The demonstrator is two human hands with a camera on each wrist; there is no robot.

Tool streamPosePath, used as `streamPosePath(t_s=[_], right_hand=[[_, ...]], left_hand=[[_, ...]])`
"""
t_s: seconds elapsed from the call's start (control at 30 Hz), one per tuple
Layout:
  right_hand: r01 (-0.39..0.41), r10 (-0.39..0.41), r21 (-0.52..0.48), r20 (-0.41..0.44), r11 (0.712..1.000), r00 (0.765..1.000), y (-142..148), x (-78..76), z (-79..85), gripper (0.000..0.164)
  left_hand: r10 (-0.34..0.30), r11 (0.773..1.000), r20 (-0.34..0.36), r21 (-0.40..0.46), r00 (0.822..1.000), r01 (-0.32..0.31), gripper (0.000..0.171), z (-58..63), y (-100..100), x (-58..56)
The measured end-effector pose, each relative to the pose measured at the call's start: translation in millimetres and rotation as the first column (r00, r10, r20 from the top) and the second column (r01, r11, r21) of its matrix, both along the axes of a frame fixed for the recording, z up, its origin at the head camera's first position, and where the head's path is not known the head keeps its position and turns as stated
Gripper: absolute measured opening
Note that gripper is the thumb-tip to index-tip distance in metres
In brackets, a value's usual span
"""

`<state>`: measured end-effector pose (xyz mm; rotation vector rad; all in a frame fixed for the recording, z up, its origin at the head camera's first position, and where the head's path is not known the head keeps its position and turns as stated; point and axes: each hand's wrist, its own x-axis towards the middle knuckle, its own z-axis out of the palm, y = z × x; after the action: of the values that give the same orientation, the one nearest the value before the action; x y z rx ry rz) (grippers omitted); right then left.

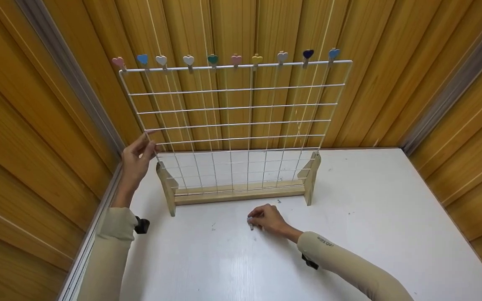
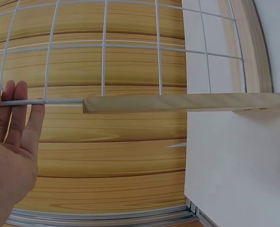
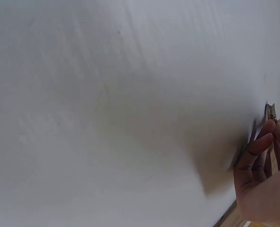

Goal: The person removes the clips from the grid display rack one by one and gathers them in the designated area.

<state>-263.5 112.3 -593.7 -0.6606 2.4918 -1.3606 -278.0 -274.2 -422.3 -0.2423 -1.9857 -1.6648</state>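
A white wire grid (image 1: 224, 108) stands upright in a wooden stand (image 1: 241, 195) on the table. Along its top bar sits a row of small heart clothespins, among them a green one (image 1: 212, 59) and a dark blue one (image 1: 308, 54). My left hand (image 1: 136, 161) pinches the grid's left edge wire between thumb and fingers, just above the stand's left wooden leg (image 2: 178, 102). Low over the table, in front of the stand, my right hand (image 1: 269, 219) holds a small clothespin (image 1: 251, 226) by its fingertips. The clothespin's wooden end (image 3: 271, 111) sticks out past the fingers.
The white table (image 1: 375, 217) carries small specks and marks. Wood-patterned walls (image 1: 36, 125) surround it behind and at both sides, with a grey metal strip (image 1: 94, 246) along the left edge. A black wrist camera (image 1: 142, 225) is worn at the left sleeve.
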Motion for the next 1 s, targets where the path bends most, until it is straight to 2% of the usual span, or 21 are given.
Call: streamPosePath(t_s=[0.1, 0.3, 0.7, 0.87, 1.0], right_hand=[[-0.005, 0.006, 0.03, -0.035, 1.0, 0.999, 4, 0.8, -0.5, 0.014], [0.019, -0.019, 0.006, 0.026, 1.0, 0.999, 7, -1.6, 2.0, 0.015], [0.03, -0.029, -0.013, 0.077, 0.999, 0.997, -2, -4.2, 1.8, 0.018], [0.021, -0.021, -0.006, 0.08, 1.0, 0.997, 8, -7.5, 11.1, 0.023], [0.027, -0.028, 0.004, 0.094, 1.0, 0.995, 21, -8.8, 25.8, 0.026]], left_hand=[[-0.007, 1.0, 0.0, 0.001, 1.0, 0.007, 0.028, -2.2, 3, -1.5], [-0.01, 1.0, 0.014, 0.017, 1.0, 0.01, 0.03, -1.5, 6, -4.8], [0.028, 0.999, 0.016, 0.018, 0.999, -0.028, 0.029, -2.6, -3, 0.0], [0.034, 0.999, 0.013, 0.011, 0.999, -0.034, 0.029, -2.9, -1, -2.1], [0.032, 0.999, 0.009, 0.014, 0.999, -0.032, 0.029, -4.0, 1, -2.5]])
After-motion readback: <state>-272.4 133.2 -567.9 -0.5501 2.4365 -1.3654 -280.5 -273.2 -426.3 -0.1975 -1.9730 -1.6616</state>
